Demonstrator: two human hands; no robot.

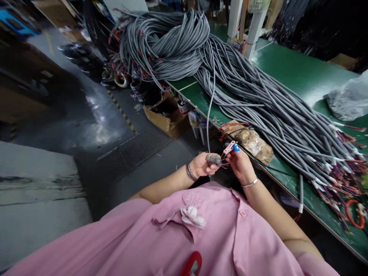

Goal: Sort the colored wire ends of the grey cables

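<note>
L hand (204, 165) on cable end; wood block (250, 142) nr R hand (240, 165).

There is room above the block (255, 145), but piled grey cables (247, 86) bar low reach across the table (290, 63).

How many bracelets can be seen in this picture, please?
2. A dark, wide bracelet is around the wrist of the left hand; a thin, light bracelet is around the wrist of the right hand.

pink shirt (218, 230) | white flower (192, 217) | dark bracelet (191, 172) | bangle (250, 183) (silvery) | blue thumb-cap (236, 147)
</note>
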